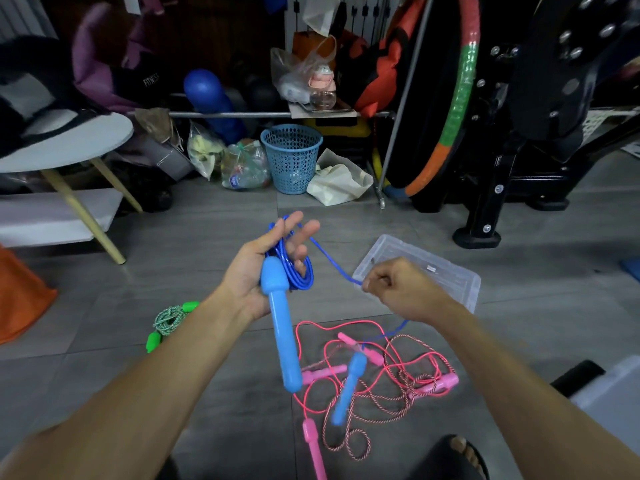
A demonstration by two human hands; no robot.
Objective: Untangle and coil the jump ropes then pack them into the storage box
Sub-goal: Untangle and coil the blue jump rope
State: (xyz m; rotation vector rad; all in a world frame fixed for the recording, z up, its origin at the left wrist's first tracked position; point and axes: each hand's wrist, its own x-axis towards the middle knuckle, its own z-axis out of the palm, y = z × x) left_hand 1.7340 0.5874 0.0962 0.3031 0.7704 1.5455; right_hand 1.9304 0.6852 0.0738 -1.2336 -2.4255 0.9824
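My left hand point(268, 265) holds several coils of the blue jump rope point(300, 277) looped round its fingers, palm up. One blue handle point(282, 327) hangs down from that palm. My right hand point(398, 287) pinches the free blue cord, which runs taut from the coil. The second blue handle point(348, 388) lies on the floor among tangled pink ropes point(388, 367) with pink handles point(438, 384). A coiled green rope point(168, 320) lies on the floor to the left. The clear plastic storage box point(460, 275) sits open behind my right hand.
A blue mesh basket point(291, 157), bags and a white cloth line the back. At left stand a white round table point(69, 143) and an orange object point(20, 299). A hoop point(457, 109) and black exercise machine point(540, 133) stand at right. My sandalled foot point(453, 455) is at the bottom.
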